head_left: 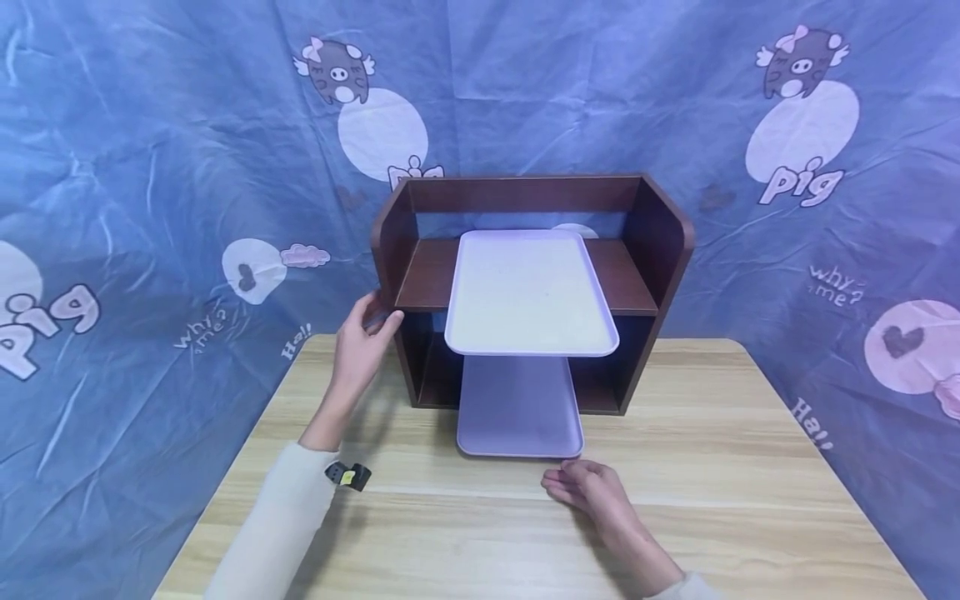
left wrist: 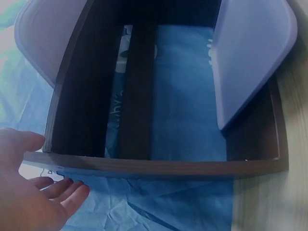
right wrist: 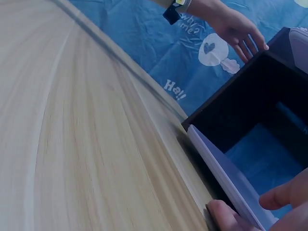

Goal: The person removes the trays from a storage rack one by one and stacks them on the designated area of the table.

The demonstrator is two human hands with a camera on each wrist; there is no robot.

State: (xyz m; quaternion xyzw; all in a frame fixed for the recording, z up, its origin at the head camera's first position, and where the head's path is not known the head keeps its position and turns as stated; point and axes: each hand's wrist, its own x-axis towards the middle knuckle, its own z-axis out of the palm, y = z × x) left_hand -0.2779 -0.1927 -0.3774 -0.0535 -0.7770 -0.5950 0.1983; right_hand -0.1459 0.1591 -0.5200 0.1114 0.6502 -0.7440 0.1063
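Note:
The dark brown shelf unit point(head_left: 525, 193) stands upright. One pale purple tray point(head_left: 532, 292) lies on its upper board and juts out in front; another tray point(head_left: 520, 408) extends from the lower compartment. At the unit's left side is my left hand point(head_left: 362, 346), its thumb at the side panel's front edge point(left wrist: 163, 166) and its loosely extended fingers along the outside. My right hand point(head_left: 600, 500) is beside the lower tray's front right corner, fingers loosely bent. In the right wrist view, digits of that hand lie on both sides of the tray's rim point(right wrist: 226, 180); a firm grip is not visible.
The unit rests on a light wooden table point(head_left: 450, 533). Behind and beside it hangs a blue printed cloth point(head_left: 187, 167). A black strap device with a yellow mark point(head_left: 348, 476) is at my left wrist.

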